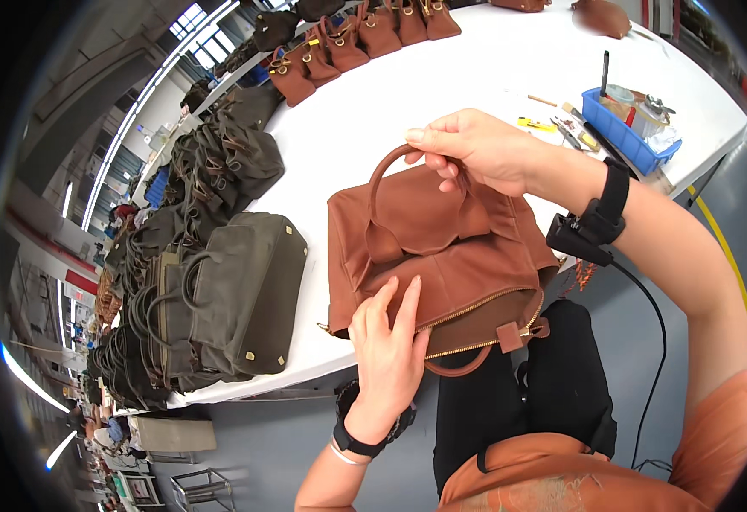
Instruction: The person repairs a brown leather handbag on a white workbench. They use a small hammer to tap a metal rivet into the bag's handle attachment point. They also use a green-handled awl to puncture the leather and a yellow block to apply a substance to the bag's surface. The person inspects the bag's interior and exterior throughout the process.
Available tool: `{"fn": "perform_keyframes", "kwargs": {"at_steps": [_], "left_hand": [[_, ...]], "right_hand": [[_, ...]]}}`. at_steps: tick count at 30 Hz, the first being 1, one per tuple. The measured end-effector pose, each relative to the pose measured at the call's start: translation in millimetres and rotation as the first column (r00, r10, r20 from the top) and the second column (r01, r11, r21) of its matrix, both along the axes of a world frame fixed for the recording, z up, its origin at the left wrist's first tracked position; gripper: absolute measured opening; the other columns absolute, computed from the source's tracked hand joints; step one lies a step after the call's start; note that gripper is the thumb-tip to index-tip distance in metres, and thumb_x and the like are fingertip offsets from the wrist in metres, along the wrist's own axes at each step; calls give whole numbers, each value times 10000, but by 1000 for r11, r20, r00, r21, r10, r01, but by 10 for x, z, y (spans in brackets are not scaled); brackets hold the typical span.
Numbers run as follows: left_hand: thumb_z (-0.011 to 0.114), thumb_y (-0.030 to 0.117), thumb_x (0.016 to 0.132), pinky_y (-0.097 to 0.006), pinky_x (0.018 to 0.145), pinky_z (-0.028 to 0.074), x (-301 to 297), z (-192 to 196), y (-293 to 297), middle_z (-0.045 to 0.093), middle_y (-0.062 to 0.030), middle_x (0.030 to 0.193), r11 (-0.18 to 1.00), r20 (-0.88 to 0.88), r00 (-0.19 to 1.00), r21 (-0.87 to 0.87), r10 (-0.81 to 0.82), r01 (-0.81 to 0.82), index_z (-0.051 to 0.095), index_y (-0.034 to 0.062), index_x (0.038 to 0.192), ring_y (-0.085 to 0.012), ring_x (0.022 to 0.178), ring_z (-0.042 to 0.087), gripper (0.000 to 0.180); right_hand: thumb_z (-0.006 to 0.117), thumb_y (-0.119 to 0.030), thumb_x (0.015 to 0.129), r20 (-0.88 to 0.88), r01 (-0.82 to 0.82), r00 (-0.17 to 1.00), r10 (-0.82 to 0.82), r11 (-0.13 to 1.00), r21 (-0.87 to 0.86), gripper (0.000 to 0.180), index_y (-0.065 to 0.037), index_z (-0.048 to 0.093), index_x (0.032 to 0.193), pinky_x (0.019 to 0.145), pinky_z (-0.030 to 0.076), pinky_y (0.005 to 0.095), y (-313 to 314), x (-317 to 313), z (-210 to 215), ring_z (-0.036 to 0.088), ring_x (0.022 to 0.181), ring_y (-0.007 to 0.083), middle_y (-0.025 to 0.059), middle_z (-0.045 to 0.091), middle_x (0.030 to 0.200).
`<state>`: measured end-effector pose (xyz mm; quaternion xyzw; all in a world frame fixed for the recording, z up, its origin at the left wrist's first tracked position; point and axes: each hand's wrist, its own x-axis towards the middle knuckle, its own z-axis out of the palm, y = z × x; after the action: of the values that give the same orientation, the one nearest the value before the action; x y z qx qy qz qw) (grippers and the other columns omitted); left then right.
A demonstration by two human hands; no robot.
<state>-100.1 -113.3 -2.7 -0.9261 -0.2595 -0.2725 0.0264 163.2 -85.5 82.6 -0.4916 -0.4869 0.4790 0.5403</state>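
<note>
A brown leather handbag lies on its side at the near edge of the white table, its zipped mouth open toward me. My left hand rests flat on the bag's side by the zipper edge, fingers spread. My right hand pinches the bag's upper carrying handle and lifts it off the bag. A second handle loop hangs below the table edge. Both wrists wear black bands; a cable runs from the right one.
Dark olive handbags stand in a row along the table's left side. More brown bags line the far edge. A blue tray of tools and a yellow-handled tool sit at the right. Grey floor lies below.
</note>
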Motion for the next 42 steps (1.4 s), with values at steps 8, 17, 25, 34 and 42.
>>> {"fn": "perform_keyframes", "kwargs": {"at_steps": [8, 17, 25, 34, 42], "left_hand": [[665, -88, 615, -434, 1042, 365, 149, 70, 184, 507, -159, 1308, 988, -74, 987, -60, -144, 140, 434, 23, 1392, -320, 1219, 484, 818], [495, -115, 762, -466, 1036, 411, 169, -6, 263, 593, -211, 1227, 950, -52, 966, -204, -252, 237, 469, -17, 1344, -348, 1173, 559, 591], [494, -92, 775, -461, 1072, 389, 116, 54, -18, 635, -172, 1197, 840, -58, 859, -253, -509, 480, 556, 27, 1299, -311, 1181, 582, 541], [619, -60, 722, -413, 969, 510, 20, 316, -175, 680, -136, 1077, 774, 114, 801, -207, -588, 598, 660, 27, 1155, -280, 1065, 647, 444], [670, 47, 795, -479, 1119, 308, 90, 262, 260, 445, -207, 1414, 971, -224, 947, -120, -229, 206, 477, 45, 1371, -339, 1344, 408, 607]], "right_hand": [[620, -342, 941, 263, -19, 965, -13, 992, 121, 346, 2, 643, 919, 627, 494, 265, -147, -61, -424, 596, 639, 105, 44, 622, 737], [692, -400, 874, 689, -181, 716, 118, 983, 20, 411, -19, 674, 723, 590, 452, 291, -340, 25, -476, 529, 569, 124, 63, 555, 558], [660, -366, 910, 488, 76, 855, -174, 974, 214, 418, -32, 686, 661, 656, 484, 302, 156, 295, -299, 594, 625, 128, 54, 654, 633], [681, -433, 888, 398, 181, 895, -201, 980, 88, 483, -36, 670, 614, 722, 437, 322, 225, 385, -339, 525, 686, 173, 55, 583, 633], [664, -416, 902, 378, 111, 919, -109, 994, 15, 443, -44, 667, 662, 798, 437, 292, 224, 370, -340, 563, 718, 131, 53, 637, 689]]}}
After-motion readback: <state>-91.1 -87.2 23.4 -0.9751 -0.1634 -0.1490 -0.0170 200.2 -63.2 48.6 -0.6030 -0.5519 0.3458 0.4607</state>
